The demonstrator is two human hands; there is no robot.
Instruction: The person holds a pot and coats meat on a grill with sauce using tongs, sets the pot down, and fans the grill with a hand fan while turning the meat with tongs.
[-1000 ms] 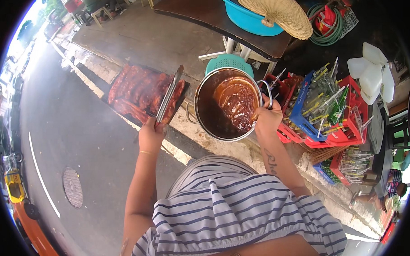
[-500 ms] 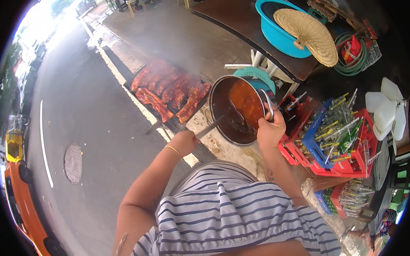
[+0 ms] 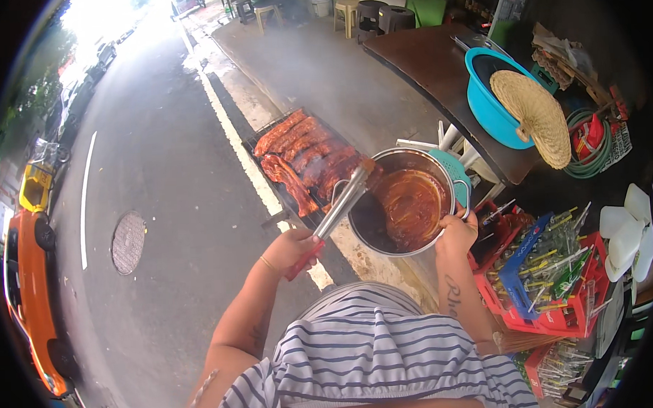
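One steel pot [image 3: 415,158] held mid-view, brown sauce [image 3: 413,208] inside, mouth facing the viewer. Clock read from its centre, 12 at top of view. Widest room at 9, where the road [image 3: 169,224] runs. Grill [image 3: 279,190] with meat strips [image 3: 325,159] crowds 10, near corner close to the rim. Dark surface [image 3: 422,53] edges across 12 to 3; blue basin [image 3: 485,116] at 1, woven fan [image 3: 528,109] at 2, overhanging the edge. Bottle crates [image 3: 521,262] close at 4. Left grip [image 3: 293,250], at 8, clenched round red-handled tongs [image 3: 341,207]: long axis 7 to 1, tip at the 1 end, by the pot's rim, contact unclear. Right grip [image 3: 458,232], at 4, grasping the pot by one handle; handle-to-handle axis roughly 9 to 3
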